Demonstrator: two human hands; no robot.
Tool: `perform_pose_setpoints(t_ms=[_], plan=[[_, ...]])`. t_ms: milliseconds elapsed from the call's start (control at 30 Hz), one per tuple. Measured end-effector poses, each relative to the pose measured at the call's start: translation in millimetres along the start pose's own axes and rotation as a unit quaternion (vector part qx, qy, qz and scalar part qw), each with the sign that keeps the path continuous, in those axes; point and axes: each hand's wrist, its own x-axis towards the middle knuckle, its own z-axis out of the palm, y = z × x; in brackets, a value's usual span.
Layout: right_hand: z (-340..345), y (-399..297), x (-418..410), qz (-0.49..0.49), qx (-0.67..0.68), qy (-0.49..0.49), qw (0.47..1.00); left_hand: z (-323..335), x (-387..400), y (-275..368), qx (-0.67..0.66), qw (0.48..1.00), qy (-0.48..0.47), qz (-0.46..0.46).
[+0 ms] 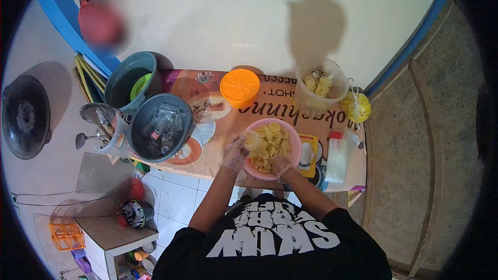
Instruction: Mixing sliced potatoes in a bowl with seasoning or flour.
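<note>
A pink basin (296, 146) filled with pale yellow chips (273, 140) stands near the front edge of the covered table. My left hand (235, 151), in a clear plastic glove, holds a small clear plastic cup (251, 140) over the basin's left side. My right hand (281, 165), gloved the same way, reaches into the chips at the basin's lower right; its fingertips are partly hidden, and whether it grips any chips I cannot tell.
Behind the basin stand an orange-lidded tub (239, 87) and a clear bucket (338, 85) of chips. Grey basin (188, 124) with clear cups lies left. Yellow box (309, 155) and plastic bags (336, 159) lie right. A wall rises behind the table.
</note>
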Motion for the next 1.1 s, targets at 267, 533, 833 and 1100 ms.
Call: perform_pose_setpoints(t_ms=[267, 533, 833, 1100], plan=[[-27.4, -0.3, -12.0, 0.026, 0.064, -0.047, 0.996, -10.5, 8.1, 17.7, 0.041, 0.999, 0.015, 0.022], [-70.0, 25.9, -41.0, 0.023, 0.375, 0.136, 0.917, 14.0, -2.8, 16.1, 0.141, 0.990, -0.001, -0.017], [-102.8, 6.0, -28.7, -0.117, 0.242, 0.368, 0.890, 32.2, -2.4, -2.3, 0.113, 0.986, -0.071, -0.098], [-73.0, 22.8, -25.3, -0.091, 0.190, 0.257, 0.943, 40.5, -15.1, 3.5, 0.044, 0.986, -0.105, -0.120]])
